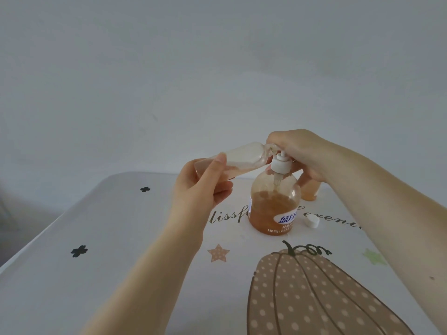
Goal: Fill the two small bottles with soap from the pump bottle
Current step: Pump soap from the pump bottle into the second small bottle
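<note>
Plain grey wall backs a white table (101, 238) printed with a pumpkin. From the left, the left hand (203, 187) grips a small bottle (244, 157) tipped almost flat, its mouth brought up to the pump's spout, probably to catch soap. Below stands the pump bottle (274, 204), about half full. The right hand (302, 153) curls over the pump head, likely pressing. A white cap (312, 221) lies beside the base; behind, partly hidden, the second small bottle (309, 191) looks filled.

Crowded middle, open left side
Pump bottle (274, 204), white cap (312, 221) and second small bottle (310, 191) cluster centrally; the table (101, 238) lies bare leftward.
</note>
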